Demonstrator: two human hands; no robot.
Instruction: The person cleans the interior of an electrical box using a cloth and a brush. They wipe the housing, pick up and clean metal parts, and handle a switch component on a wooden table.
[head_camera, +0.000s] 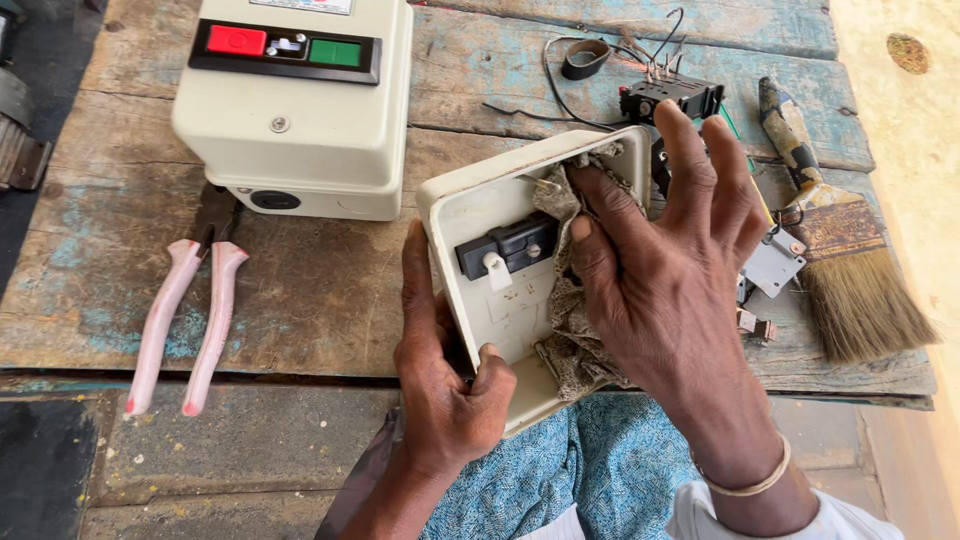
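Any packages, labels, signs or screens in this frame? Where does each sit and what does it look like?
Label: small pale rectangle at the top edge of the cream switch box, cut off by the frame.
Button panel: black strip across the same box, red button left, green right.
No packages, signs or screens.

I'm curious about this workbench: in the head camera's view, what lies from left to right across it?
Pink-handled pliers → cream switch box with red and green buttons → left hand holding an open cream cover → right hand pressing a cloth inside → paintbrush.
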